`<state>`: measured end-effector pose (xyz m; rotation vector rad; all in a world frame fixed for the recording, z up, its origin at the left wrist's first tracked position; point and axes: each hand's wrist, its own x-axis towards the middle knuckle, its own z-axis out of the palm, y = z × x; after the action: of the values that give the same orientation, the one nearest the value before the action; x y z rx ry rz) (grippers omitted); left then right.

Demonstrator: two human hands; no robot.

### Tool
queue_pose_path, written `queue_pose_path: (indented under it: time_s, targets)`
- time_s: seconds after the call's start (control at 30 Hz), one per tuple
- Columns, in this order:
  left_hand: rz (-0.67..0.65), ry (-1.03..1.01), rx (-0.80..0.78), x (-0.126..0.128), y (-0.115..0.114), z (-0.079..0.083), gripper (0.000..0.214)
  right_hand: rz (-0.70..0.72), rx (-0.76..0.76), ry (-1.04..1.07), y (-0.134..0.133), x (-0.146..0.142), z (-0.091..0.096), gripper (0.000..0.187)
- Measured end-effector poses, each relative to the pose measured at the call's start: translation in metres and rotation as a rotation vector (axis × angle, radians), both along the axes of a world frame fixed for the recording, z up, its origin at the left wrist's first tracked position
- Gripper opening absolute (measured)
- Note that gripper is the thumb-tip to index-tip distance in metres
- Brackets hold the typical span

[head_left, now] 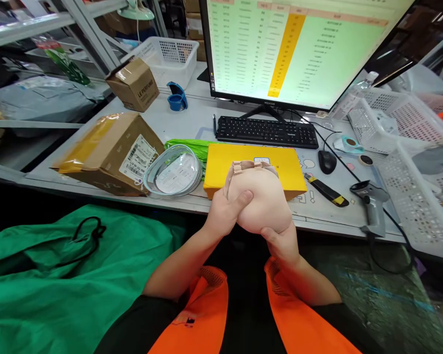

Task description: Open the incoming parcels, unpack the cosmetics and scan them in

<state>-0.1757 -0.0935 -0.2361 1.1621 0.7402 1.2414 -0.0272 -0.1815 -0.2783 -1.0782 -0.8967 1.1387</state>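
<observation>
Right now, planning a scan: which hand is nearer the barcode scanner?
Right. The right hand cups the beige pad, left of the scanner; the left hand grips the pad's other side, farther off.

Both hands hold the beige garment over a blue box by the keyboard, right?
No: the head view shows the box is yellow, not blue. The left hand and right hand do hold the beige garment over it, by the keyboard.

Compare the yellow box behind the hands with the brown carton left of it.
The yellow box lies flat; the brown carton stands bulkier and askew. The brown carton bears a white barcode label and yellow tape; the yellow box shows one small label. Both sit closed near the desk edge.
</observation>
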Motion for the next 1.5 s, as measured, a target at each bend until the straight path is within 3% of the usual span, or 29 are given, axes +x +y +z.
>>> queue_pose_path:
  time_s: [0.13,0.2,0.27,0.33,0.4,0.47,0.53,0.6,0.8,0.87,0.97,1.07,1.17,1.33,1.4,1.5]
  targets:
    - [0.006,0.01,-0.011,0.007,-0.01,0.001,0.084,-0.062,0.013,0.033,0.007,-0.009,-0.004,0.073]
    - [-0.003,0.119,0.101,-0.003,-0.013,0.003,0.079,-0.105,0.029,0.069,0.01,-0.012,-0.003,0.069]
    - [0.135,0.305,0.341,-0.03,-0.009,0.002,0.082,-0.193,0.058,0.109,0.012,-0.009,0.0,0.066]
    - [0.449,0.585,0.541,-0.073,0.002,-0.003,0.085,-0.307,0.076,0.123,0.012,0.0,0.005,0.068]
    - [0.685,0.92,0.531,-0.121,0.016,-0.011,0.09,-0.392,0.071,0.104,0.011,0.014,0.008,0.073]
    - [0.659,1.207,0.383,-0.158,0.029,-0.022,0.097,-0.428,0.058,0.079,0.011,0.028,0.008,0.076]
    - [0.561,1.351,0.287,-0.178,0.039,-0.035,0.099,-0.438,0.053,0.066,0.009,0.037,0.007,0.076]
    - [0.586,1.359,0.281,-0.181,0.046,-0.05,0.092,-0.437,0.05,0.057,0.008,0.041,0.005,0.075]
    - [0.895,1.061,0.404,-0.171,0.058,-0.089,0.058,-0.331,0.066,0.009,0.017,0.03,0.017,0.076]
    - [0.958,0.966,0.451,-0.174,0.052,-0.091,0.057,-0.279,0.087,-0.013,0.025,0.026,0.03,0.077]
    - [1.044,0.808,0.624,-0.181,0.023,-0.079,0.063,-0.185,0.146,-0.06,0.04,0.021,0.053,0.073]
    - [0.944,0.666,0.812,-0.184,-0.017,-0.059,0.068,0.006,0.148,-0.123,0.047,0.023,0.072,0.067]
    - [0.763,0.628,0.858,-0.182,-0.049,-0.042,0.071,0.246,0.003,-0.198,0.043,0.037,0.084,0.063]
    - [0.454,0.634,0.884,-0.166,-0.069,-0.03,0.075,0.575,-0.22,-0.398,0.024,0.058,0.102,0.05]
    - [0.356,0.627,0.927,-0.149,-0.07,-0.027,0.074,0.584,-0.183,-0.541,0.014,0.054,0.101,0.047]
    - [0.303,0.57,1.01,-0.117,-0.07,-0.027,0.063,0.349,0.089,-0.805,0.001,0.041,0.082,0.057]
